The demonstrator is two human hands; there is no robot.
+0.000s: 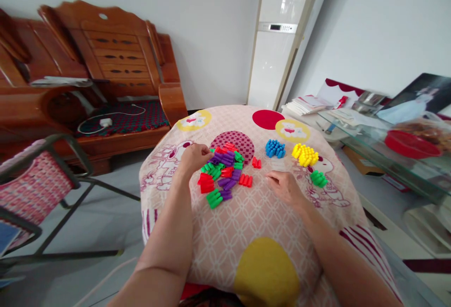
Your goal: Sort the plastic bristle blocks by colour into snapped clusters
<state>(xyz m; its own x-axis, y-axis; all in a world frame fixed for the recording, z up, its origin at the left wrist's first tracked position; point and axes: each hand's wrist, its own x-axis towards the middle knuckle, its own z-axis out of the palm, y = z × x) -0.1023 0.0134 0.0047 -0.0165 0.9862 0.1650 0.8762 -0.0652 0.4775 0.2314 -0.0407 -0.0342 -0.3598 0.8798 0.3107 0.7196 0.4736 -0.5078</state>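
My left hand is closed at the left edge of a mixed pile of small plastic peg-shaped toy pieces; anything in its fingertips is hidden. In the pile lie purple pieces, green pieces and red pieces. My right hand rests low over the tablecloth with fingers curled together, and nothing shows at its tips. Beyond it stand a blue group, a yellow group and a green group. Between the hands are a small red pair and a red row.
A patterned cloth covers the round table. A glass side table on the right bears a red bowl and papers. A wooden bench and a pink woven chair stand left, a white floor-standing air conditioner behind.
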